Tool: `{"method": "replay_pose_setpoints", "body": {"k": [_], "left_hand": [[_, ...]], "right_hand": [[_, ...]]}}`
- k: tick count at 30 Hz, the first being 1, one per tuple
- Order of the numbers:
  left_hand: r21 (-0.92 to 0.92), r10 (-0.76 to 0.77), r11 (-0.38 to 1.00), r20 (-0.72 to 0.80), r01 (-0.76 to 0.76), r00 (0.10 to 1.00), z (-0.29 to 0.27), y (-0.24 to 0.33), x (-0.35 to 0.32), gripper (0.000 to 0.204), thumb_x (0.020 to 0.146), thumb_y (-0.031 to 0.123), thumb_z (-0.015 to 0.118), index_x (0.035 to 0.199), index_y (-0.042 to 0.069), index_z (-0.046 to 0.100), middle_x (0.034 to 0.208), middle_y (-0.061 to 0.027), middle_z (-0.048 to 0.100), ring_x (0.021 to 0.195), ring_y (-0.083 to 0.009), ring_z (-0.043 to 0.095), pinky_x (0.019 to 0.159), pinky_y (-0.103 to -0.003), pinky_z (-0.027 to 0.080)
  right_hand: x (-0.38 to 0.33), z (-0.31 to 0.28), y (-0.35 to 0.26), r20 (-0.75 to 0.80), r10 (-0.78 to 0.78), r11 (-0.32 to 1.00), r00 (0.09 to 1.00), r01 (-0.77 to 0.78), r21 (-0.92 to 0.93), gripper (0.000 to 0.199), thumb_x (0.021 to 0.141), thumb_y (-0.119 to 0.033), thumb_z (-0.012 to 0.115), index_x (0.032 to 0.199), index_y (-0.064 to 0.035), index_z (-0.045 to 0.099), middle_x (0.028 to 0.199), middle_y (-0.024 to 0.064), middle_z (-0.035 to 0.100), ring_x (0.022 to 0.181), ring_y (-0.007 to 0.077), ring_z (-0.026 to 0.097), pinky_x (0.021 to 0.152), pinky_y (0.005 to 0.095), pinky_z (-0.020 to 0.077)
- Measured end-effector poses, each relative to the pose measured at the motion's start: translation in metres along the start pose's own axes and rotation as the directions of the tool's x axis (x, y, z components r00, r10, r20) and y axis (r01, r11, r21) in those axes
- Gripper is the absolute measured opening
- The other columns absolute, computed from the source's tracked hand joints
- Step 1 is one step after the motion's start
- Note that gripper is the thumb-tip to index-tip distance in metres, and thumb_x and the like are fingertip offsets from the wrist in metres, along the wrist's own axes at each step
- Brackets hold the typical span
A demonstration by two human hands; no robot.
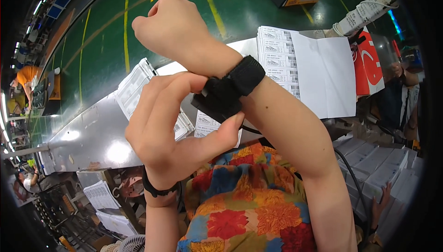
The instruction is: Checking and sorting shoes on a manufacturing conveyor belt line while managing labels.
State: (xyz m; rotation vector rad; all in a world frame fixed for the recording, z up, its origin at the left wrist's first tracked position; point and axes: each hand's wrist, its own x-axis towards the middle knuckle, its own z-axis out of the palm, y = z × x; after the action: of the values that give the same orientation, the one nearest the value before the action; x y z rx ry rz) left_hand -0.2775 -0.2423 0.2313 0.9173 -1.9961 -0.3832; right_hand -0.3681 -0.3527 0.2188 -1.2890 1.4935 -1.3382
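Green floor (106,35) behind; I count one black right-wrist device (220,98), pinched by the left hand (164,129); right hand (175,23) fisted.

Has a table (92,132) in front, with a paper stack (131,85) on the left and label sheets (277,60) on the right. Right of those, has another sheet (325,76), then a box (368,65). On the right wrist (220,54), has a strap (249,75), with its case (219,99) in the left hand (164,132). Has floor (106,35) beyond the table, more papers (101,196) low left and piled boxes (383,164) low right.
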Motion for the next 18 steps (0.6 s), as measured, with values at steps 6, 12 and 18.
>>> {"method": "replay_pose_setpoints", "body": {"k": [6, 12, 18], "left_hand": [[-0.04, 0.008, 0.999, 0.019, -0.007, 1.0, 0.001, -0.007, 0.004, 0.045, 0.061, 0.016, 0.08, 0.096, -0.006, 0.061, 0.085, -0.0085, 0.062, 0.08, -0.0176, 0.058, 0.078, -0.029, 0.045], [-0.037, 0.081, 0.996, 0.023, -0.08, 0.996, -0.003, -0.003, 0.008, 0.049, 0.061, 0.015, 0.08, 0.098, -0.01, 0.062, 0.088, -0.0109, 0.064, 0.083, -0.019, 0.057, 0.079, -0.03, 0.045], [-0.059, 0.068, 0.996, 0.037, -0.066, 0.997, -0.003, -0.004, 0.007, 0.049, 0.061, 0.014, 0.08, 0.099, -0.011, 0.062, 0.091, -0.0116, 0.064, 0.085, -0.0186, 0.057, 0.08, -0.03, 0.044]], "right_hand": [[-0.002, -0.022, -0.012, 0.189, 0.089, 0.992, 0.978, -0.071, -0.101, 0.028, 0.07, -0.016, 0.057, 0.082, 0.0087, 0.063, 0.082, 0.0259, 0.067, 0.076, 0.0394, 0.068, 0.072, 0.0419, 0.0554], [-0.005, -0.021, -0.018, 0.264, 0.18, 0.976, 0.948, -0.206, 0.076, 0.024, 0.073, -0.014, 0.058, 0.078, 0.0085, 0.064, 0.082, 0.0261, 0.067, 0.075, 0.0385, 0.069, 0.073, 0.0398, 0.0558], [-0.006, -0.016, -0.017, 0.302, 0.334, 0.862, 0.893, -0.419, 0.286, 0.024, 0.076, -0.013, 0.059, 0.082, 0.0094, 0.065, 0.087, 0.0255, 0.068, 0.081, 0.0351, 0.07, 0.075, 0.0373, 0.056]]}}
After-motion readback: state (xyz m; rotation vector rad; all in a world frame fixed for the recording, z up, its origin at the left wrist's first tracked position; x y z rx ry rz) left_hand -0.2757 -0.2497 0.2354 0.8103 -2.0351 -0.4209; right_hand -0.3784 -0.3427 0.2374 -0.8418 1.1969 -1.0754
